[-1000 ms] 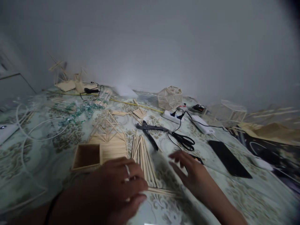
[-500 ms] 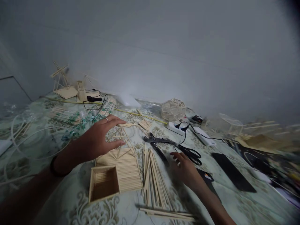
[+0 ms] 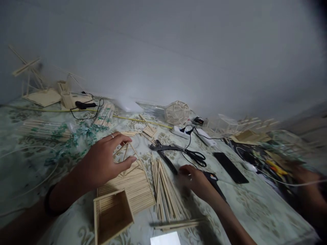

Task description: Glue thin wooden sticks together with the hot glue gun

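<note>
My left hand (image 3: pixel 107 160) hovers around a small triangular frame of sticks (image 3: pixel 125 154) on a slatted stick panel (image 3: pixel 136 183). Its thumb and fingers are apart; any contact with the frame is unclear. An open-topped square box of sticks (image 3: pixel 113 214) sits at the panel's near left corner. My right hand (image 3: pixel 195 180) is by the handle of black-handled pliers or nippers (image 3: pixel 167 160), fingers loosely curled and partly blurred, with nothing visible in them. Loose wooden sticks (image 3: pixel 165 190) lie between my hands, and black-handled scissors (image 3: pixel 196 157) lie beyond my right hand.
A black glue gun (image 3: pixel 213 180) and a dark flat slab (image 3: pixel 230 166) lie to the right. Behind are power strips (image 3: pixel 182 132), a stick polyhedron (image 3: pixel 177 112) and bagged sticks (image 3: pixel 46 129). Another person's hand (image 3: pixel 305 178) is at far right, blurred. A white object (image 3: pixel 165 239) shows at the bottom edge.
The view has shifted to the right, bringing in another person's hand. My left hand is closer around the stick frame; my right hand remains near the plier handle, fingers more curled.
</note>
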Tool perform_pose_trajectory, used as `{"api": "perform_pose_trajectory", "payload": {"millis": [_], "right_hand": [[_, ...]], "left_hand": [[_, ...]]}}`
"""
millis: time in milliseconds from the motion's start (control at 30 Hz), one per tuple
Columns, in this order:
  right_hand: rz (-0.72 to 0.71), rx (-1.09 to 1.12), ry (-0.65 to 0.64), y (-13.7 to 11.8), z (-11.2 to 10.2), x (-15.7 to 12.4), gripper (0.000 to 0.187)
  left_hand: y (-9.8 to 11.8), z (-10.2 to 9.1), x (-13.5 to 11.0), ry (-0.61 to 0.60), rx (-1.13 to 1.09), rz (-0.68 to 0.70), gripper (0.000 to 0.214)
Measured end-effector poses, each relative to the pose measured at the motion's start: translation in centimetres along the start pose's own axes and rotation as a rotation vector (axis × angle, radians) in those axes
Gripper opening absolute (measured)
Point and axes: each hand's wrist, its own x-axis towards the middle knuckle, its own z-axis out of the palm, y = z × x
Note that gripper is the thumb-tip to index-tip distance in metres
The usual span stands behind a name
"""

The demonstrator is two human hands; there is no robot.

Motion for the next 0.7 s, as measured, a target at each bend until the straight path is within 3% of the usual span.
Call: {"api": "perform_pose_trajectory", "payload": {"millis": [233, 467, 700], "right_hand": [[0.080, -0.128, 0.048, -0.3, -0.3, 1.5, 0.012], [0.098, -0.144, 0.066, 0.4, -1.8, 0.7, 0.013], [0.028, -0.079, 0.015, -1.0, -0.1, -0.6, 0.027]], "left_hand": [[-0.2, 0.2, -0.2, 0.036, 0.033, 0.030, 0.035], [-0.4, 0.2, -0.4, 0.034, 0.055, 0.055, 0.035], [-0.3, -0.1, -0.4, -0.008, 0.032, 0.051, 0.037]]}}
